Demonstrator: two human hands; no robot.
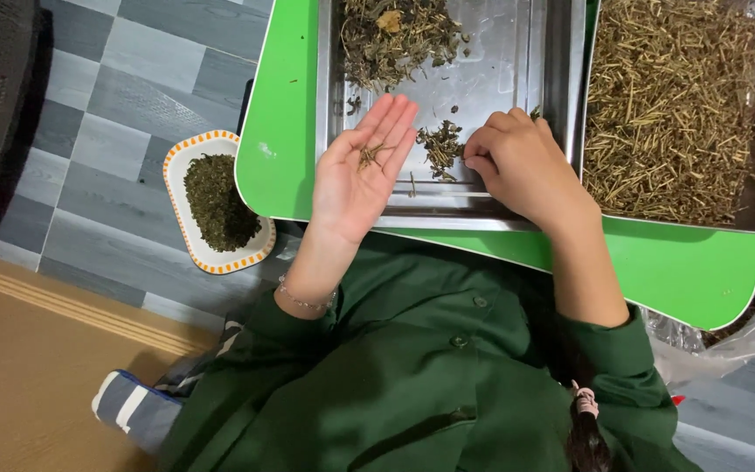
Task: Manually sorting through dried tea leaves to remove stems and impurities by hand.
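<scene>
Left hand (362,170) lies flat, palm up, over the tray (517,52), cradling stems (369,156); right hand (522,162) curls beside the herb pile (441,144), fingertips hidden, grip unclear; tray's top cut off.

The right hand (517,162) hides its fingertips; both trays (561,79) run off frame.

I see a few thin dried stems (369,156) lying loose in the middle of the open palm, just left of the frame's centre; they are brownish-green, short and crossed over one another. Right beside them, near the centre of the frame, a small heap of dried herb (440,147) sits on the steel tray floor, dark green-brown, crumbly, mixed leaf and stalk. One single pale stem (412,183) lies apart, just below and left of that heap.
</scene>
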